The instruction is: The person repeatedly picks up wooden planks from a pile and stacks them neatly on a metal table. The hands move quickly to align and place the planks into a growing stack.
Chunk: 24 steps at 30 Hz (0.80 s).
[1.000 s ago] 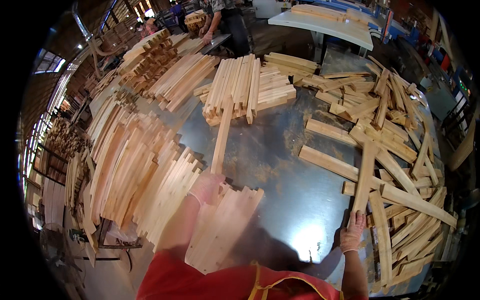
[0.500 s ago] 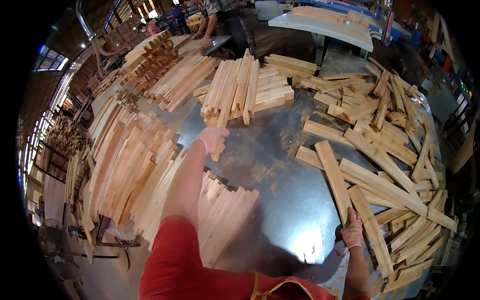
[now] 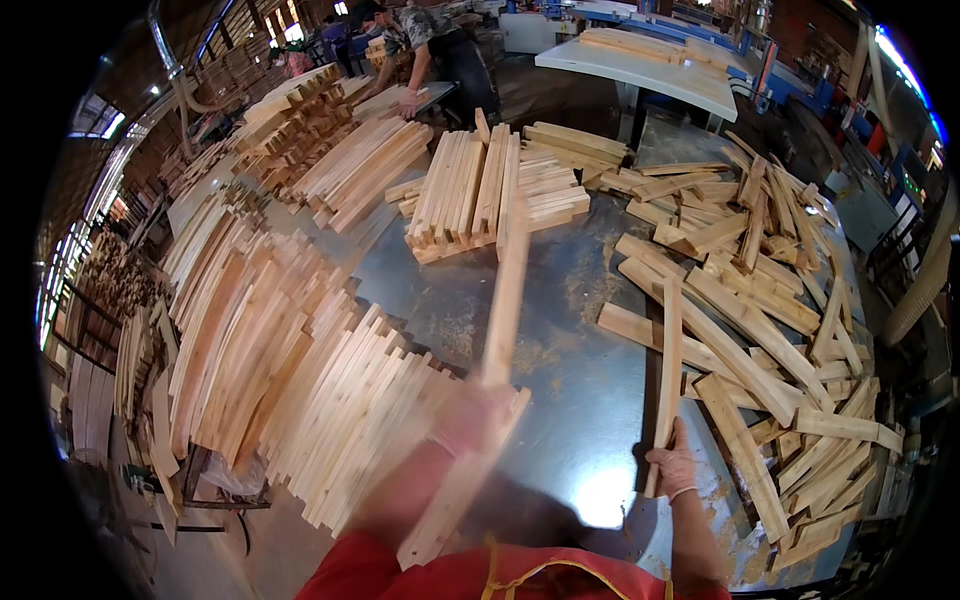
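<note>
My left hand (image 3: 470,415), smeared by motion, is closed on the near end of a wooden strip (image 3: 508,300). That strip points away from me, its far end by a neat stack of strips (image 3: 450,195). Below the hand, a row of pale strips (image 3: 350,410) lies side by side on the left. My right hand (image 3: 672,466) is wrapped round the near end of another wooden strip (image 3: 668,370), held upright in the picture at the edge of a loose heap of strips (image 3: 770,390).
The metal table (image 3: 570,440) carries sawdust in its middle. Further stacks of strips (image 3: 365,165) stand at the far left. A co-worker (image 3: 440,60) bends over a surface at the back. Beyond the table is a white-topped bench (image 3: 640,75) with boards on it.
My left hand has come back toward me and slightly right, drawing its strip off the neat stack. The right hand has shifted a little left and turned its strip more upright.
</note>
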### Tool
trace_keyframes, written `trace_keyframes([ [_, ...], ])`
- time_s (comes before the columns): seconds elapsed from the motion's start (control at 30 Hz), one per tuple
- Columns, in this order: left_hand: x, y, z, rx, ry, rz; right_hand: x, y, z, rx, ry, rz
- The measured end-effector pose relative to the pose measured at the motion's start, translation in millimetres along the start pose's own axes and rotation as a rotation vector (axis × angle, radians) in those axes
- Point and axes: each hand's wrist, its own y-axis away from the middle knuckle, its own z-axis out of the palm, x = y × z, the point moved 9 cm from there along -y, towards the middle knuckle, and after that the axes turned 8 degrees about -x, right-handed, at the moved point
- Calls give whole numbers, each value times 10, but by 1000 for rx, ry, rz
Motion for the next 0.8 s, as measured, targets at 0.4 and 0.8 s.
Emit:
trace_keyframes([
  [0.4,-261,367,2248,-166,473,-532,-392,131,1030,-475,694,-12],
  [0.8,-341,639,2366,48,568,-586,-1094,-1075,-49,-65,1033,-206],
])
